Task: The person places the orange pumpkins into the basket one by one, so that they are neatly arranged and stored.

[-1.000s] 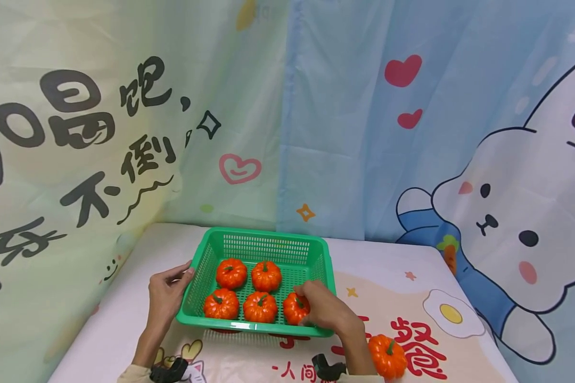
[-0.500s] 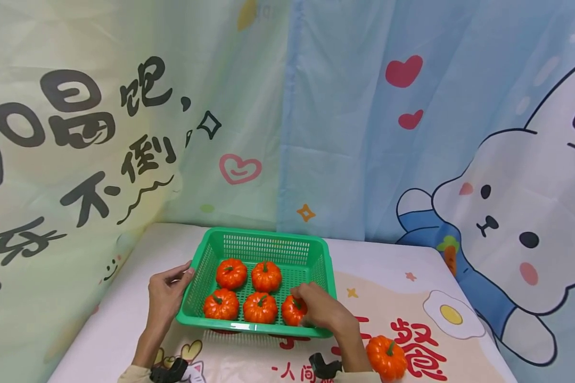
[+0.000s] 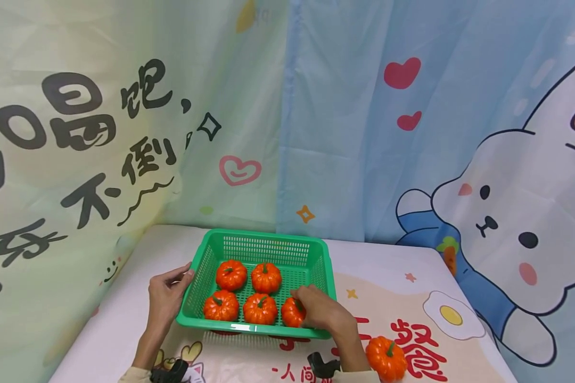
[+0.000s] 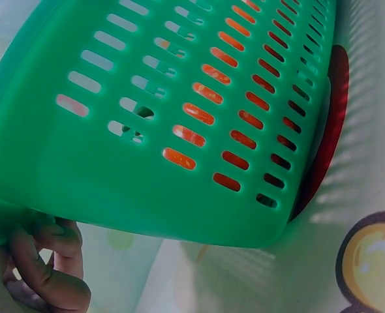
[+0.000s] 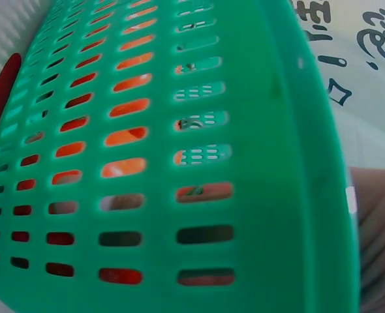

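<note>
A green plastic basket (image 3: 270, 235) with slotted walls stands on the table, several small orange pumpkins inside. My left hand (image 3: 166, 295) grips its left rim; in the left wrist view the fingers (image 4: 52, 274) curl under the rim's edge. Over the front right corner reaches my right hand (image 3: 325, 311), thumb and fingers around a pumpkin (image 3: 292, 313) lying at the end of the front row. Beside it in that row sit a middle pumpkin (image 3: 260, 308) and a left one (image 3: 221, 305). The basket wall (image 5: 264, 163) hides most of the right hand in the right wrist view.
Another pumpkin (image 3: 386, 358) lies on the printed tablecloth (image 3: 452, 346), outside the basket and just right of my right forearm. Behind the table hangs a printed curtain (image 3: 326, 159), close to the basket's back edge.
My right hand has shifted slightly left with the front right pumpkin, bringing it nearer the middle one. The left hand and the basket have stayed in place.
</note>
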### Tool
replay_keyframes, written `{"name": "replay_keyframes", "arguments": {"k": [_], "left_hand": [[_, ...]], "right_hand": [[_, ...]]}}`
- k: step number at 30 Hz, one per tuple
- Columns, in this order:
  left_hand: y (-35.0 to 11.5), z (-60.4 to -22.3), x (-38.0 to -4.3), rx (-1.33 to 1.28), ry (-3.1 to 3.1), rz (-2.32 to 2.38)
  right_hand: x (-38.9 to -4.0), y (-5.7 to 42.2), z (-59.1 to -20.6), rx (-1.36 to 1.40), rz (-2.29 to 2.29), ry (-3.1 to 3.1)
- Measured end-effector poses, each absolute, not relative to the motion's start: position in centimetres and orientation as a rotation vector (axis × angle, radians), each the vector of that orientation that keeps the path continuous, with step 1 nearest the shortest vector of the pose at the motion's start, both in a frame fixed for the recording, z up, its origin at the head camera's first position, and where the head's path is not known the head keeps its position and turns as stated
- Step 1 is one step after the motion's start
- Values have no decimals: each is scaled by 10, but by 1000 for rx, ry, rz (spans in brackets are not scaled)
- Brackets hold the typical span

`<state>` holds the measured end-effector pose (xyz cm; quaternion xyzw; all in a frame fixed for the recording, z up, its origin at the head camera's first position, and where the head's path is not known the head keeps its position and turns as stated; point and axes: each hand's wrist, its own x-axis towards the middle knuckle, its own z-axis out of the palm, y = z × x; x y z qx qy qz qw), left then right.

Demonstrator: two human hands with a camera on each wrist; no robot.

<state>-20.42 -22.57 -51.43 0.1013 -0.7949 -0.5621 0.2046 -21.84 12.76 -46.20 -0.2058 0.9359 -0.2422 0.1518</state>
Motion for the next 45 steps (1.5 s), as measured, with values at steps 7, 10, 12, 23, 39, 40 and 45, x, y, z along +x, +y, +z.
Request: {"name": "replay_keyframes", "arguments": {"k": [7, 10, 12, 23, 39, 40, 45], "left_hand": [[-224, -514, -206, 255, -2206, -1578], [-223, -513, -207, 254, -2200, -1579], [-223, -512, -208, 252, -2202, -1573], [-225, -514, -210, 248, -2215, -1539], [-227, -516, -207, 275, -2226, -1525], [-227, -516, -207, 276, -2229, -1524], [-226, -515, -205, 287, -2243, -1527]], "right_hand": [[-218, 129, -460, -574, -689, 2685], [-218, 130, -459, -579, -702, 2685], [-218, 131, -457, -586, -701, 2689], [-211, 138, -448, -677, -727, 2727], [-182, 170, -420, -395, -914, 2805], [-180, 173, -420, -381, -928, 2807], [-174, 190, -424, -343, -1011, 2814]]}}
